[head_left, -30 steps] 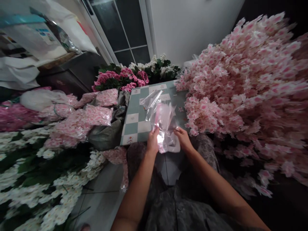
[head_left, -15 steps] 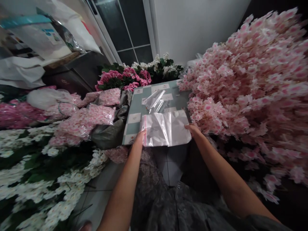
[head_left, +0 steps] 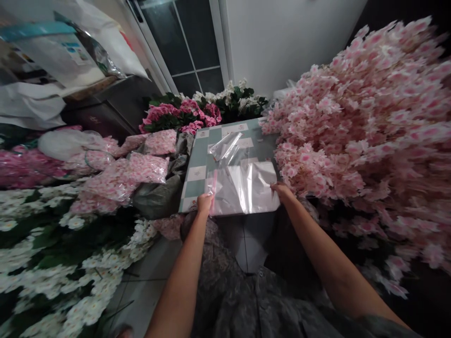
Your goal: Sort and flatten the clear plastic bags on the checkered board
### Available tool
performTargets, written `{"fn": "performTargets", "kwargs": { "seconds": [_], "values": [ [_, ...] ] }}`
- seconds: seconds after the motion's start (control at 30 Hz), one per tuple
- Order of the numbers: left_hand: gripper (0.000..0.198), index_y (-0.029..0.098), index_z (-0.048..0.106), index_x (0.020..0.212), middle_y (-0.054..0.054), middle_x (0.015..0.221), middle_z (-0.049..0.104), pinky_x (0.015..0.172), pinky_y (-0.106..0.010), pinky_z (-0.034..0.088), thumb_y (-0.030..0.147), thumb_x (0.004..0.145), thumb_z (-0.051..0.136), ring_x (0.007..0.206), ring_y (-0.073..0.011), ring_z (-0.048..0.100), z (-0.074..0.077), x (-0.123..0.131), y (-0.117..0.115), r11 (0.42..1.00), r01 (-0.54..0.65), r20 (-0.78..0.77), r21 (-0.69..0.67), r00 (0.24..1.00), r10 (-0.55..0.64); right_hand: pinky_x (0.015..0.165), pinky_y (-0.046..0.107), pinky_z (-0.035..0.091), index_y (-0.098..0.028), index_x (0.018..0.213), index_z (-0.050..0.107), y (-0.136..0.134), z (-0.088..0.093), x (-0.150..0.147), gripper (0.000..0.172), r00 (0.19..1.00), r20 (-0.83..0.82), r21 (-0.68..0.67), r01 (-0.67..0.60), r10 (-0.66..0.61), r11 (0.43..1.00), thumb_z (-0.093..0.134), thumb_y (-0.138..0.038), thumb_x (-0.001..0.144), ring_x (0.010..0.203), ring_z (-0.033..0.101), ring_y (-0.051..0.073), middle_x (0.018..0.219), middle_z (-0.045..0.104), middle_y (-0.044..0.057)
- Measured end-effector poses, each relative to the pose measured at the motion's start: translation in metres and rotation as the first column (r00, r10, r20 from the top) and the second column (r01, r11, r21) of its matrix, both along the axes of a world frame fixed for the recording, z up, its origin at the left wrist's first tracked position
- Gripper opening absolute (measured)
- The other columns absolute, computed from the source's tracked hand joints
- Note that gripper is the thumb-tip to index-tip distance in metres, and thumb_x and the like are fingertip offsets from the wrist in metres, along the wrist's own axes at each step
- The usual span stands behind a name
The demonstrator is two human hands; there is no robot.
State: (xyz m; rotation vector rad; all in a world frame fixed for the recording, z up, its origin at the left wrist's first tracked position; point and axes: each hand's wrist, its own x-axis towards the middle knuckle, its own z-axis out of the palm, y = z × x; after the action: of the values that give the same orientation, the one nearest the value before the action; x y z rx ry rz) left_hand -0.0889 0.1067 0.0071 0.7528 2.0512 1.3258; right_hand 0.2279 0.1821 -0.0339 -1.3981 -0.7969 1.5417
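Observation:
A clear plastic bag (head_left: 243, 190) with a pink strip along its left edge lies flat at the near side of a green and white checked table (head_left: 195, 162). My left hand (head_left: 205, 203) is closed on the bag's left edge, by the pink strip. At the opposite edge my right hand (head_left: 281, 190) pinches the bag between thumb and fingers. Just beyond, another piece of clear plastic (head_left: 227, 146) rests crumpled on the tabletop, partly overlapped by the bag.
Tall pale pink artificial flowers (head_left: 338, 126) crowd the table's right side. On the left are bagged pink petals (head_left: 148, 167) and white flowers (head_left: 88, 281). Dark pink blooms (head_left: 183, 112) stand behind the table. A lidded plastic box (head_left: 52, 51) sits at upper left.
My left hand has shifted slightly left and down, and its grip shows more plainly. The bag's left edge with the pink strip has moved a little right. My right hand has hardly moved.

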Motion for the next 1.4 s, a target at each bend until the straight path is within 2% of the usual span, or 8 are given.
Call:
{"fn": "performTargets", "kwargs": {
  "seconds": [0.1, 0.2, 0.27, 0.47, 0.87, 1.1, 1.23, 1.4],
  "values": [
    [0.047, 0.014, 0.067, 0.131, -0.018, 0.147, 0.057, 0.120, -0.052, 0.030, 0.015, 0.084, 0.064, 0.145, -0.0376, 0.041, 0.012, 0.032, 0.000, 0.985, 0.168, -0.471, 0.033, 0.872, -0.133, 0.052, 0.027, 0.044, -0.019, 0.067, 0.057, -0.003, 0.005, -0.002, 0.017, 1.000, -0.001, 0.008, -0.009, 0.009, 1.000, 0.061, -0.022, 0.052, 0.052, 0.054, 0.015, 0.057, 0.057, -0.001],
    [0.059, 0.021, 0.047, 0.154, -0.010, 0.167, 0.033, 0.128, -0.054, 0.012, 0.029, 0.095, 0.056, 0.159, -0.0333, 0.012, 0.007, 0.071, 0.005, 0.808, 0.542, -0.822, -0.231, 0.335, -0.460, 0.051, 0.027, 0.042, -0.020, 0.066, 0.055, -0.007, 0.010, -0.004, 0.017, 1.000, 0.009, 0.028, -0.017, 0.017, 0.999, 0.061, -0.025, 0.051, 0.051, 0.052, 0.015, 0.055, 0.055, -0.001],
    [0.059, 0.027, 0.044, 0.156, -0.007, 0.167, 0.033, 0.128, -0.057, 0.010, 0.041, 0.099, 0.050, 0.159, -0.0333, 0.012, -0.007, 0.085, 0.008, 0.680, 0.576, -0.749, -0.455, 0.166, -0.641, 0.050, 0.026, 0.039, -0.021, 0.064, 0.052, -0.009, 0.013, -0.005, 0.017, 1.000, 0.022, 0.046, -0.020, 0.019, 0.999, 0.061, -0.025, 0.051, 0.048, 0.048, 0.013, 0.052, 0.051, -0.003],
    [0.077, 0.019, 0.030, 0.162, -0.012, 0.170, 0.022, 0.125, -0.065, 0.006, 0.062, 0.099, 0.035, 0.158, -0.0381, 0.012, -0.036, 0.078, 0.005, 0.681, 0.431, -0.655, -0.592, 0.234, -0.718, 0.047, 0.023, 0.033, -0.022, 0.060, 0.047, -0.013, 0.017, -0.003, 0.018, 0.997, 0.059, 0.083, -0.061, 0.056, 0.995, 0.061, -0.026, 0.049, 0.047, 0.041, 0.010, 0.049, 0.048, -0.004],
    [0.077, 0.020, 0.029, 0.163, -0.011, 0.170, 0.021, 0.126, -0.064, 0.005, 0.062, 0.099, 0.034, 0.158, -0.0376, 0.010, -0.028, 0.082, -0.002, 0.684, 0.411, -0.644, -0.603, 0.255, -0.721, 0.048, 0.025, 0.031, -0.022, 0.061, 0.047, -0.015, 0.017, -0.004, 0.019, 0.994, 0.091, 0.119, -0.076, 0.065, 0.990, 0.058, -0.031, 0.048, 0.045, 0.037, 0.010, 0.046, 0.042, -0.006],
    [0.070, 0.021, 0.039, 0.159, -0.013, 0.168, 0.029, 0.126, -0.063, 0.007, 0.054, 0.098, 0.048, 0.158, -0.0374, 0.015, -0.030, 0.080, -0.005, 0.717, 0.439, -0.638, -0.541, 0.342, -0.690, 0.056, 0.025, 0.037, -0.020, 0.071, 0.057, -0.018, 0.025, -0.011, 0.023, 0.992, 0.122, 0.224, -0.055, 0.028, 0.973, 0.059, -0.035, 0.055, 0.056, 0.046, 0.013, 0.059, 0.055, -0.003],
    [0.086, 0.013, 0.033, 0.159, -0.021, 0.165, 0.033, 0.126, -0.052, 0.023, 0.038, 0.086, 0.071, 0.155, -0.0329, 0.028, -0.020, 0.062, 0.008, 0.792, 0.486, -0.603, -0.370, 0.523, -0.602, 0.067, 0.027, 0.044, -0.018, 0.079, 0.063, -0.041, 0.041, -0.017, 0.027, 0.962, 0.274, 0.520, -0.147, -0.001, 0.841, 0.055, -0.044, 0.075, 0.068, 0.053, 0.016, 0.070, 0.062, 0.000],
    [0.118, 0.009, 0.037, 0.156, -0.025, 0.163, 0.033, 0.124, -0.050, 0.029, 0.025, 0.054, 0.093, 0.154, -0.0403, 0.026, 0.040, 0.020, 0.034, 0.877, 0.478, -0.617, -0.040, 0.679, -0.399, 0.080, 0.029, 0.051, -0.022, 0.100, 0.073, -0.093, 0.094, -0.009, 0.026, 0.823, 0.524, 0.634, -0.548, 0.219, 0.545, 0.050, -0.032, 0.091, 0.085, 0.066, 0.020, 0.091, 0.071, 0.005]
  ]
}}
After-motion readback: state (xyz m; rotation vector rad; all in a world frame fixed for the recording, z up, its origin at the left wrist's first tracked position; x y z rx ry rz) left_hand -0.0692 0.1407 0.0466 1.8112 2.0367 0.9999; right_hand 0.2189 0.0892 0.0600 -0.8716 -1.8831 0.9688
